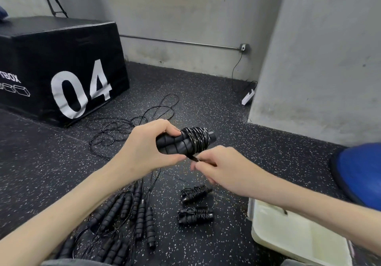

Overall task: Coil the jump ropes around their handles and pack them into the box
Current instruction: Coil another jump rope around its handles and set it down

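My left hand (150,148) grips a pair of black foam handles (181,142) held side by side in mid-air, with thin black rope coiled round their right end. Just below them my right hand (216,171) pinches the rope's loose end (193,158). Two finished coiled bundles (194,192) (194,215) lie on the speckled floor beneath. Several uncoiled handles (132,210) lie in a row at the lower left, their ropes tangled (127,125) toward the back. The white plastic box (299,234) stands at the lower right, partly hidden by my right forearm.
A black plyo box marked 04 (61,70) stands at the back left. A blue balance dome (360,173) sits at the right edge beside the grey wall column (319,59). A cable and a white charger (248,96) lie near the wall.
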